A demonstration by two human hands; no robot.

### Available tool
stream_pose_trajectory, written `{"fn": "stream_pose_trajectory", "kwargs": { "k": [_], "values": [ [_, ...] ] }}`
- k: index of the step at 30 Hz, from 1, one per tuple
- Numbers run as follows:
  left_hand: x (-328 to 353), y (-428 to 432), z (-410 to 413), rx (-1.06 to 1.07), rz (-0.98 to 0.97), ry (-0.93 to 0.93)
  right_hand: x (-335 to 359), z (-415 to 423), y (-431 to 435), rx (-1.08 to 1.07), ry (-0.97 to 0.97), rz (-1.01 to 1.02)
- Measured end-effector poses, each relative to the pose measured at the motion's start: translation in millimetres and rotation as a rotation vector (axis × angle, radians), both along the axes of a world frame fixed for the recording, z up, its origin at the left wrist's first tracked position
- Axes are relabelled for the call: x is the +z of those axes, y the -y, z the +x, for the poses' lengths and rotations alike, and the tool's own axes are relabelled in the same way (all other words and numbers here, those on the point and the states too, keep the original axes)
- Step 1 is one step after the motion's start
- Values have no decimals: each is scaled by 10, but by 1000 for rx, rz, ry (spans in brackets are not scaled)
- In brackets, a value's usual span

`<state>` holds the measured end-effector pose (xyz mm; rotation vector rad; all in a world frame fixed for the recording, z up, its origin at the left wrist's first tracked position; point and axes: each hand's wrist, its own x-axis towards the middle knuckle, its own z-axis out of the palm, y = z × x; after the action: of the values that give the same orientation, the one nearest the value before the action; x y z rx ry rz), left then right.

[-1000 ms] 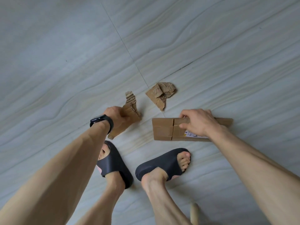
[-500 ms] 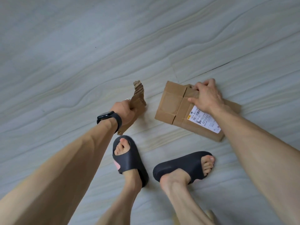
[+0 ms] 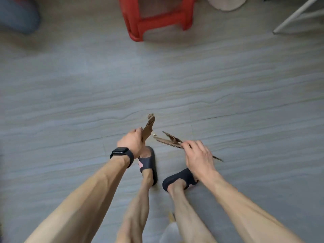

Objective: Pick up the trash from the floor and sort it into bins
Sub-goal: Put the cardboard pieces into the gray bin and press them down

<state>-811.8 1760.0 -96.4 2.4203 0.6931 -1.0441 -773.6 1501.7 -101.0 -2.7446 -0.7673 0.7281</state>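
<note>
My left hand (image 3: 131,142), with a black watch on its wrist, grips a torn strip of brown cardboard (image 3: 149,126) that sticks up and away from me. My right hand (image 3: 199,157) grips a flat piece of cardboard (image 3: 168,140), seen edge-on, lifted off the floor; a smaller crumpled scrap seems to lie on top of it. Both hands are held above my feet in black slippers. No bins are in view.
A red plastic stool (image 3: 157,16) stands on the grey floor ahead. A blue object (image 3: 17,16) sits at the far left, a pale round thing (image 3: 226,3) and a white metal frame leg (image 3: 298,14) at the far right. Something pale (image 3: 171,230) lies between my legs.
Both hands have lifted their cardboard off the floor. The right hand's flat piece has turned edge-on, and the small crumpled scrap is no longer on the floor. The view has tilted up to show the stool.
</note>
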Motion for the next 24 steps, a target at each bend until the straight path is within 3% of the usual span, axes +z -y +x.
{"fn": "stream_pose_trajectory", "kwargs": {
  "k": [4, 11, 17, 24],
  "values": [
    [1604, -345, -115, 45, 33, 125, 1488, -55, -528, 128, 13, 35],
    [3406, -1232, -657, 168, 87, 287, 3222, -37, -1420, 136, 157, -17],
    [3886, -2100, -1068, 304, 147, 337, 3831, -166, -2250, 211, 281, -72],
    [3898, -3029, -1025, 438, 194, 342, 3906, 165, -3335, 362, 227, -114]
  ]
}}
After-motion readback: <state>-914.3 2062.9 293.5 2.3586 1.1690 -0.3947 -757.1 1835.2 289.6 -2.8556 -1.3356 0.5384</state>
